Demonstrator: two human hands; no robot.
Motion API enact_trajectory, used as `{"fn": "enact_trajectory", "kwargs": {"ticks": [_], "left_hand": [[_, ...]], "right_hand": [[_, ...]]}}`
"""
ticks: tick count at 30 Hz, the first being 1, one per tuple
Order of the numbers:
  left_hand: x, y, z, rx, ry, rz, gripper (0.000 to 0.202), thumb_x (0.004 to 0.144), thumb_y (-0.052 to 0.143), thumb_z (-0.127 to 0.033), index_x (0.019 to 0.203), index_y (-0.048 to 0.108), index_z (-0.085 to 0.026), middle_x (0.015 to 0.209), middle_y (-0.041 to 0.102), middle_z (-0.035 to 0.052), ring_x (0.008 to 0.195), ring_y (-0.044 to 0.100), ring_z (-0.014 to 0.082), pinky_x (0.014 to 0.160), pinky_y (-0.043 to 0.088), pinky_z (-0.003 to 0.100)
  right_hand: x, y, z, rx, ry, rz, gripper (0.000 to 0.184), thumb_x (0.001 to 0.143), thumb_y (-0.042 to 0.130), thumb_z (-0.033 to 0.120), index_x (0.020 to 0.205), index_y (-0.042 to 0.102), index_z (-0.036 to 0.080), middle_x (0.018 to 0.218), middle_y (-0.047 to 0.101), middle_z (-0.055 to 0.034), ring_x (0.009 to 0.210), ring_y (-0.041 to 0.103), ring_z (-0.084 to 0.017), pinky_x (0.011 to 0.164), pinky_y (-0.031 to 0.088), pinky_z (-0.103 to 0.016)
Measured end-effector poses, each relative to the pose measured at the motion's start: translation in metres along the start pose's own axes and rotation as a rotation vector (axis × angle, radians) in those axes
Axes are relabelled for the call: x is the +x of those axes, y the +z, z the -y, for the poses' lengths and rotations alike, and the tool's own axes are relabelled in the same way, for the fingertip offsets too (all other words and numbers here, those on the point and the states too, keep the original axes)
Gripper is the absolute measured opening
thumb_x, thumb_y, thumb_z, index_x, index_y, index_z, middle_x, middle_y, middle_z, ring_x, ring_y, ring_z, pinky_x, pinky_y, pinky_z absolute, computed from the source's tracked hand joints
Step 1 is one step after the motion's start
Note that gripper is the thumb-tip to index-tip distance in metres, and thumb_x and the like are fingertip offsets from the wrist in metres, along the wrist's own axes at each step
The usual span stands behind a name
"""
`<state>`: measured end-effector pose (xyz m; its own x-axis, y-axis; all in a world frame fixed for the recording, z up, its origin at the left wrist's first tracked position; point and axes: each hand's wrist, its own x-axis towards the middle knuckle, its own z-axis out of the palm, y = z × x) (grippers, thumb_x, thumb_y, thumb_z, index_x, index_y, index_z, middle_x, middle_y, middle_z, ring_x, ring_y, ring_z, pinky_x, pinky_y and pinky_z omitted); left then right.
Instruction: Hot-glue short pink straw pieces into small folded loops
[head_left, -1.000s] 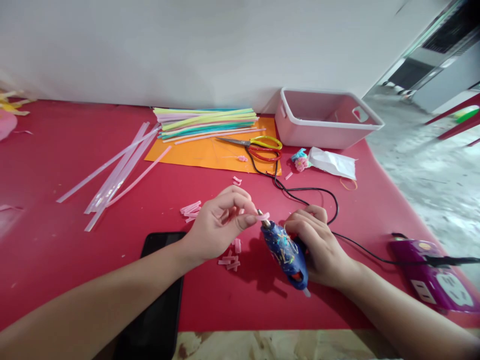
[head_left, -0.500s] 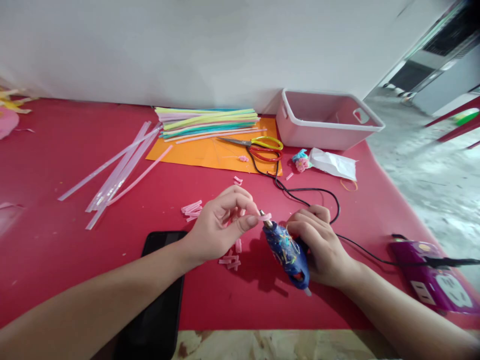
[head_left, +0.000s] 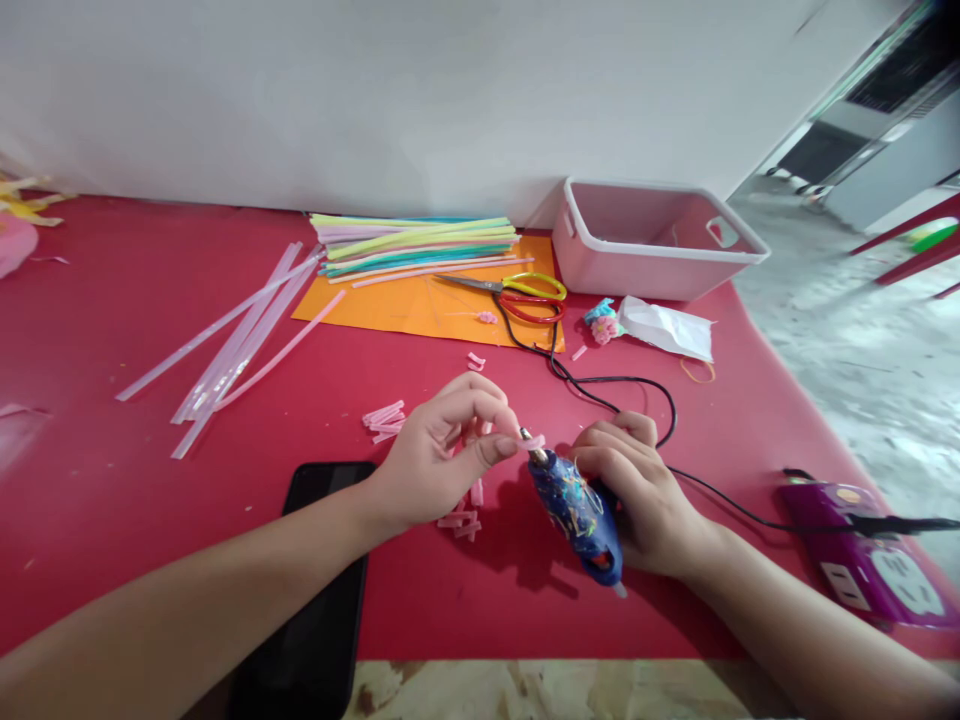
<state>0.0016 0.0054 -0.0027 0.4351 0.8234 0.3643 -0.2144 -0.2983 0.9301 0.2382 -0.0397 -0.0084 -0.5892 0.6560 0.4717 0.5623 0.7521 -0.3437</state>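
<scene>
One strip (head_left: 533,443) in left grip (head_left: 439,450), glue gun (head_left: 574,510) in right grip (head_left: 651,500), cord (head_left: 630,379), scissors (head_left: 487,286) beyond.

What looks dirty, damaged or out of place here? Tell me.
The glue gun in the right hand looks messy: stringy, multicoloured bits cling to its blue body. Otherwise, nothing clearly stands out.

the blue glue gun (head_left: 574,510), flecked with colour and pale strands, slants, its metal nozzle (head_left: 538,457) toward the far left, a pale stick end (head_left: 620,591) protruding behind. a short, slightly curved pink strip (head_left: 534,443) crosses over the nozzle; whether they touch is unclear.
</scene>
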Motion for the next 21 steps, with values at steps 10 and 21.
{"fn": "enact_trajectory", "kwargs": {"ticks": [10,21], "left_hand": [[-0.001,0.0,0.002,-0.003,0.032,0.032,0.012,0.091,0.068,-0.022,0.08,0.064,-0.018,0.086,0.05,0.0009,0.073,0.05,0.0116,0.064,0.043,0.026],[-0.001,0.002,-0.002,0.03,0.09,0.034,0.018,0.092,0.068,-0.031,0.08,0.066,-0.018,0.088,0.05,0.0017,0.071,0.051,0.0111,0.063,0.047,0.026]], "right_hand": [[0.0,-0.001,-0.003,0.011,-0.04,-0.001,0.016,0.087,0.06,0.022,0.098,0.049,0.018,0.078,0.059,-0.0028,0.068,0.054,-0.017,0.078,0.03,-0.038],[-0.002,-0.005,-0.011,0.082,-0.126,-0.016,0.014,0.093,0.05,0.031,0.098,0.054,0.019,0.071,0.054,-0.0018,0.066,0.054,-0.019,0.075,0.036,-0.039]]}}
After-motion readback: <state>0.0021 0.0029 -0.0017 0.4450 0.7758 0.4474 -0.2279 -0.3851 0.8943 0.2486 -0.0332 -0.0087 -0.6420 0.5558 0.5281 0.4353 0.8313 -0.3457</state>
